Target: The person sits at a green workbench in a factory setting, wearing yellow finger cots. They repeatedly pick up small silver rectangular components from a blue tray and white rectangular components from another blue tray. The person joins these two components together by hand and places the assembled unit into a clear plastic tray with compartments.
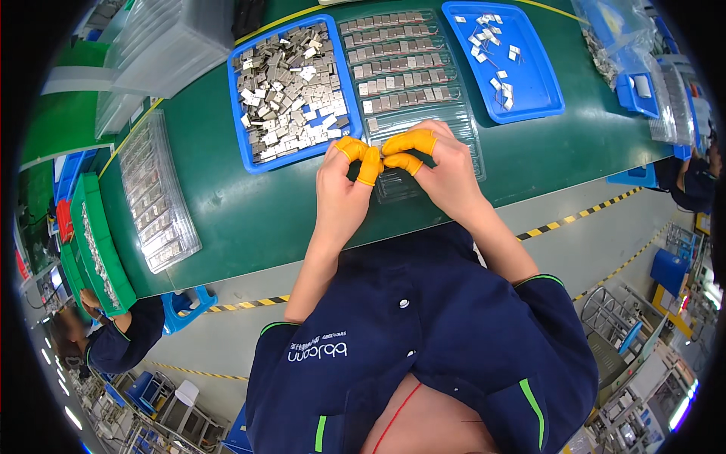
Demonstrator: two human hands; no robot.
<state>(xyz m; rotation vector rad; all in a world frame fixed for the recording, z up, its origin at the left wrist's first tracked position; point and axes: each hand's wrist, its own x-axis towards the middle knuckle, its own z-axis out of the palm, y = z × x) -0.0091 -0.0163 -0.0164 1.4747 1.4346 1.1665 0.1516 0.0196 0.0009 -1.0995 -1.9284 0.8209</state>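
Yellow finger cots cover the fingertips of both my hands. My left hand (pixel 345 185) and my right hand (pixel 448 166) meet over the near part of a clear plastic tray (pixel 420 123). Each is closed in a pinch, fingertips almost touching the other's. What they pinch is small and mostly hidden, so I cannot make it out. Rows of small silvery metal parts (pixel 398 62) fill the tray's far slots. A single metal part (pixel 372 125) sits in a nearer row, just beyond my fingers.
Left of the tray, a blue bin (pixel 241 121) holds a heap of loose metal parts. At right, another blue bin (pixel 529 94) holds several small white pieces. A filled clear tray (pixel 159 193) and stacked clear trays (pixel 170 45) lie farther left. Another person's hand (pixel 91 300) is by a green bin (pixel 113 272).
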